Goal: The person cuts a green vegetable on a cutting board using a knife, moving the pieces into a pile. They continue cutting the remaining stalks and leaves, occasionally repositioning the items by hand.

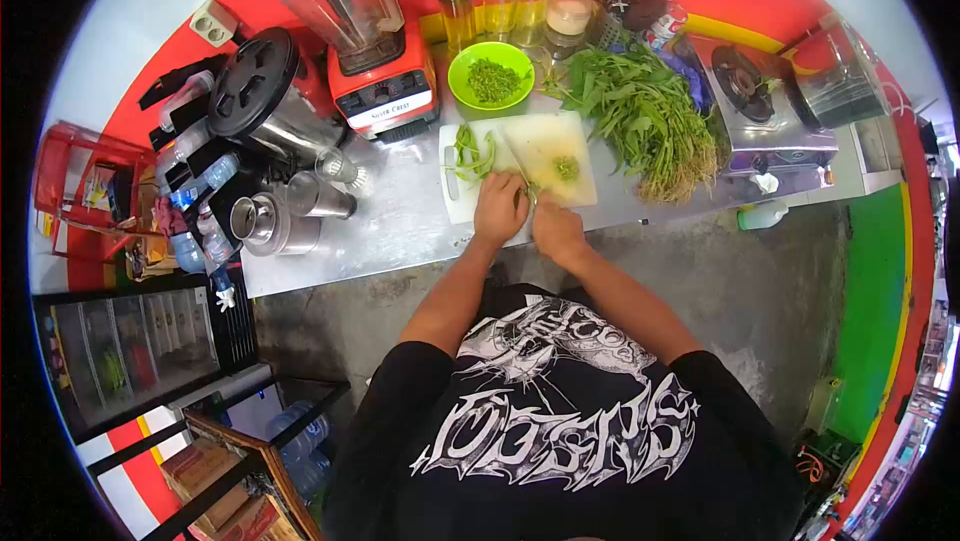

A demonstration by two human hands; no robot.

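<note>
On the white cutting board [580, 191], my left hand [502, 205] is closed with curled fingers, pressing down at the near ends of some green stalks [474, 155]. My right hand [557, 231] is wrapped around a knife [531, 191], close beside the left fingertips. Most of the knife's handle is hidden in my grip. A small heap of finely chopped green pieces [566, 169] lies on the board's right part. Behind the board stands a lime green bowl [462, 93] holding more chopped greens [494, 81].
A large bunch of leafy greens with roots [640, 116] lies right of the board. A red blender [385, 96], steel containers [270, 226] and a lidded pot [285, 101] stand left. Bottles [457, 16] line the back; a stove [770, 141] is at right.
</note>
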